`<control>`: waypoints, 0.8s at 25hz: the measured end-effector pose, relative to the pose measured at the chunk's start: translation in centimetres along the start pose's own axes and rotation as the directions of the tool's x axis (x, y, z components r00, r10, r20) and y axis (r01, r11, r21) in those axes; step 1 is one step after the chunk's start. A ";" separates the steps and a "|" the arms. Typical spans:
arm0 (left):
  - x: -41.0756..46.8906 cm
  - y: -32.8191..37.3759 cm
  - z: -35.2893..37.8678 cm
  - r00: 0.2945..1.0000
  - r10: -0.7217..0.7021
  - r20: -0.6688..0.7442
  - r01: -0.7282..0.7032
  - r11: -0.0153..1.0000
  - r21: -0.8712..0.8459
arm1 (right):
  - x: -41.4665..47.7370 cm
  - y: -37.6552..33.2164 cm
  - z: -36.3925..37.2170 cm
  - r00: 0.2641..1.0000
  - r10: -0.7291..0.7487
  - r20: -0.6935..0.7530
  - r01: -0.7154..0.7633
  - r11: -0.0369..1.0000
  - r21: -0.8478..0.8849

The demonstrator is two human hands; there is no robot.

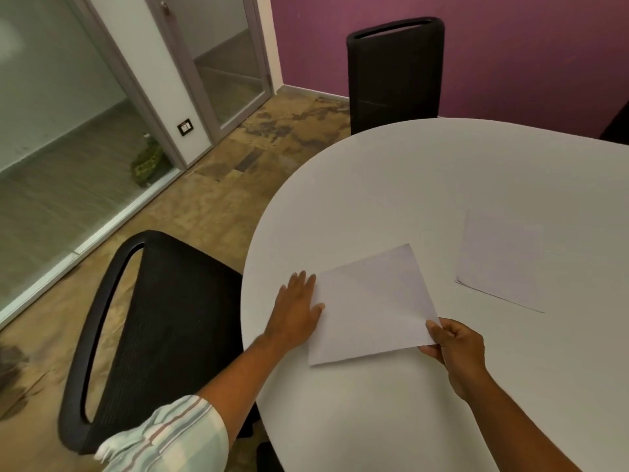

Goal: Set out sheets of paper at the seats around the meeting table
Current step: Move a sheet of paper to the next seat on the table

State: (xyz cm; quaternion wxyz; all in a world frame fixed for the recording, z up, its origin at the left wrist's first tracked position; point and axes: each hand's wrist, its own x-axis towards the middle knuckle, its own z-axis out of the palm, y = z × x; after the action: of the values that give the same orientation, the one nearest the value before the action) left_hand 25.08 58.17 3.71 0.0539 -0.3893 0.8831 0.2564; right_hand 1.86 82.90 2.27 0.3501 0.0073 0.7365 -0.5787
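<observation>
- We see a plain white rectangular sheet of paper [371, 308] lying skewed on the round white meeting table [391, 185], close to the table's near left edge.
- The sheet is blank on the face we can see, smooth and without creases, with a faint diagonal shading running across its far half.
- Its near left corner and long near edge rest on the tabletop; whether the right end is lifted off the surface we cannot tell.
- Our left hand [294, 315] lies flat and spread on the table, palm down, fingers straight, with the thumb and the edge of the hand touching the sheet's left edge; it grips nothing.
- Our right hand [456, 352] pinches the sheet's near right corner, thumb on top and the other fingers curled beneath, closed on the paper.
- A striped pale green and white sleeve [170, 437] is rolled up on the left forearm.
- To the right and a little farther lies a second white paper, perhaps a thin stack of sheets [500, 258], flat on the table and well apart from the first sheet.
- A black mesh office chair [153, 335] stands at the near left, its back just beside the table edge, close to where the held sheet lies.
- Another black mesh chair [394, 73] stands at the far side against the purple wall [527, 56].
- On the left we see frosted glass partitions [51, 131] above a mottled brown floor [211, 206].
</observation>
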 end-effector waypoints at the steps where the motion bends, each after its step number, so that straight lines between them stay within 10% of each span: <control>1: -0.3 -0.4 0.9 0.999 0.016 0.046 -0.019 0.998 0.053 | 0.3 0.3 0.8 1.000 0.018 -0.007 -0.018 1.000 0.009; 7: -1.2 -2.2 5.8 0.933 -0.067 0.354 -0.007 0.979 0.203 | 2.6 1.8 3.9 0.997 0.060 -0.050 -0.062 0.997 -0.034; 13: -1.2 -3.1 7.7 0.926 -0.094 0.366 -0.033 0.945 0.326 | 4.6 2.0 4.2 0.986 -0.038 -0.162 -0.007 0.965 -0.264; 20: -0.5 -3.0 8.0 0.929 -0.071 0.363 -0.073 0.926 0.369 | 2.3 3.5 5.2 0.929 -0.354 0.105 0.315 0.614 -0.724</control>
State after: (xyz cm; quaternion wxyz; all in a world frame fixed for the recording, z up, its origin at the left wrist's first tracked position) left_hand 26.73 60.73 -4.33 0.2928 -0.3159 0.8898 0.1510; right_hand 4.24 78.68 -2.30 0.1918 -0.2561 0.9015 -0.2916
